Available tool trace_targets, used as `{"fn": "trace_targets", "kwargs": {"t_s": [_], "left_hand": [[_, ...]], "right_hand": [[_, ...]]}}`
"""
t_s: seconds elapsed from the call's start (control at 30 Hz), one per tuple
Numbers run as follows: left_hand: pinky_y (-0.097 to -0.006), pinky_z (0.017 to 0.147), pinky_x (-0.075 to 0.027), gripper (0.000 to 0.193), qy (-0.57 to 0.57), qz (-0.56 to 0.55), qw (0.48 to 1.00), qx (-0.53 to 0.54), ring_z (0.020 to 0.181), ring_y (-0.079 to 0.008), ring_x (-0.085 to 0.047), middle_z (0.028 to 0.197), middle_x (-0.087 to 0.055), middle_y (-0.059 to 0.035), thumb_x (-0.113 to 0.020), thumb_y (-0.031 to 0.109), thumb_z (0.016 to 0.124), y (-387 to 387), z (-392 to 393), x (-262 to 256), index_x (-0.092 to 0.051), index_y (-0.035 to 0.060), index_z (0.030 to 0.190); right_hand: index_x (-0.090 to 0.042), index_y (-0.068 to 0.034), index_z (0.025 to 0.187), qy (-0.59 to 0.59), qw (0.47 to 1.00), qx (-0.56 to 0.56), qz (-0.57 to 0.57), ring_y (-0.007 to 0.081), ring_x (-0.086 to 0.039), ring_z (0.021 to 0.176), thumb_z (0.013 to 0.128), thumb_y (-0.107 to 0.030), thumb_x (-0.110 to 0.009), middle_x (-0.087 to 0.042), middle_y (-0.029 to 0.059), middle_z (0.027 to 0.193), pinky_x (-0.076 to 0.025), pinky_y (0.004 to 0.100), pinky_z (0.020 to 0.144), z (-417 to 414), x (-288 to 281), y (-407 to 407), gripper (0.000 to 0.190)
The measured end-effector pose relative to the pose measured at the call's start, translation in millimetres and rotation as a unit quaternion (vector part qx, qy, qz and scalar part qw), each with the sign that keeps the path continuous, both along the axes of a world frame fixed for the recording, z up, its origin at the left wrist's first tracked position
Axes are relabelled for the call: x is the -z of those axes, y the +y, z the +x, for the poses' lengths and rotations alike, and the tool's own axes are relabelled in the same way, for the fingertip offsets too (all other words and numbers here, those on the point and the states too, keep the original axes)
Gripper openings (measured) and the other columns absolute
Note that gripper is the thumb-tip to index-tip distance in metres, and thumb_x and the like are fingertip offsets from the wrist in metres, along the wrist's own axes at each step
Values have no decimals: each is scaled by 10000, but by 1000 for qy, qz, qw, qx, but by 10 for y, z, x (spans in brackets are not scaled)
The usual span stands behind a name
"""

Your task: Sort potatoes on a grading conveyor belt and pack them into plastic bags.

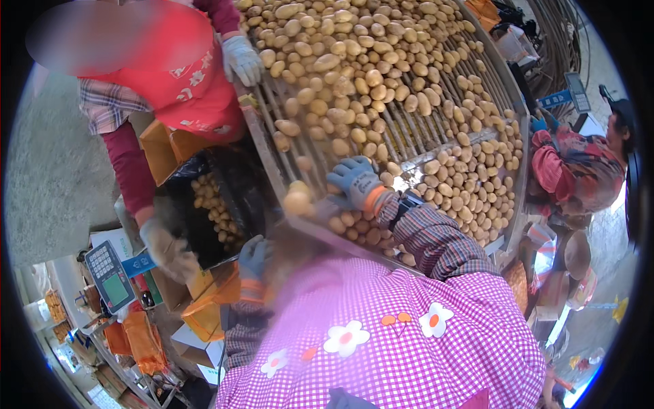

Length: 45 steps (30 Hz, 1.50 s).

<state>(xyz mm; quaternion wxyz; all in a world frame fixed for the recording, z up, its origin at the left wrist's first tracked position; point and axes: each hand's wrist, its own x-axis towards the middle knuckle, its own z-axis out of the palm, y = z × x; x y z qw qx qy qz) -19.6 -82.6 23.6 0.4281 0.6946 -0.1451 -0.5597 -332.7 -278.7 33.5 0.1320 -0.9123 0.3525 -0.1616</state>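
Observation:
My right hand (357, 185), in a blue-grey rubber-coated glove with an orange cuff, is palm down over potatoes (357, 230) at the near end of a slatted sorting table (406, 135). A potato partly shows between its thumb and fingers; whether it is gripped is unclear. Just left of this hand, blurred potatoes (299, 199) are at the table's corner. My left hand (254, 258), gloved alike, is at the near rim of a box lined with black plastic (232, 171). Its fingertips touch the rim or liner, and its grip is hidden. Potatoes (212, 204) lie inside the box.
Across the box, a co-worker's gloved hand (242, 59) rests at the table edge; the other gloved hand (168, 250) is blurred beside a scale display (110, 278). Another person (577, 163) stands at right near a second scale display (577, 92). Orange mesh bags (143, 342) hang lower left.

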Motion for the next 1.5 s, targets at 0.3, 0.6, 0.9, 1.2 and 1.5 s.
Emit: {"fn": "trace_targets", "kwargs": {"t_s": [0.3,0.6,0.9,1.2,1.5], "left_hand": [[-292,836,-532,339,-156,-207,870,420,935,-141,-642,1077,-673,-64,-676,170,934,-541,-1285,-593,-613,13,1228],[-489,952,-473,601,-454,-244,670,535,1105,-385,-598,1195,-636,-190,-788,306,743,-780,-1850,-230,-606,48,1255],[-482,1014,-442,788,-408,-161,724,533,1188,-430,-535,1285,-547,-251,-785,350,720,-913,-1983,-139,-503,19,1377],[-467,1065,-423,1009,-408,-160,698,567,1273,-410,-467,1368,-465,-214,-873,337,606,-850,-1942,-51,-407,91,1466],[-481,1076,-410,858,-411,-281,642,583,1281,-445,-449,1457,-412,-225,-816,261,690,-1044,-2309,283,-443,128,1451]], "right_hand": [[-642,-113,1025,-8,990,119,-80,309,-556,1174,802,-359,-698,-633,95,1157,-415,460,999,-1278,-68,513,337],[-578,-50,1304,-112,845,514,-97,436,-551,1203,809,-258,-712,-583,230,1308,-435,487,1030,-2667,-11,1681,553],[-449,-118,1469,98,925,356,93,306,-299,1472,879,-519,-589,-376,126,1562,-244,526,1156,-2266,267,1558,727],[-572,-120,1311,-15,895,436,88,309,-515,1283,875,-375,-616,-583,100,1344,-369,552,1020,-2335,-162,1190,507],[-665,-148,1009,-18,953,303,-14,289,-576,1165,784,-287,-713,-647,65,1115,-410,508,960,-2103,88,1639,268]]}}
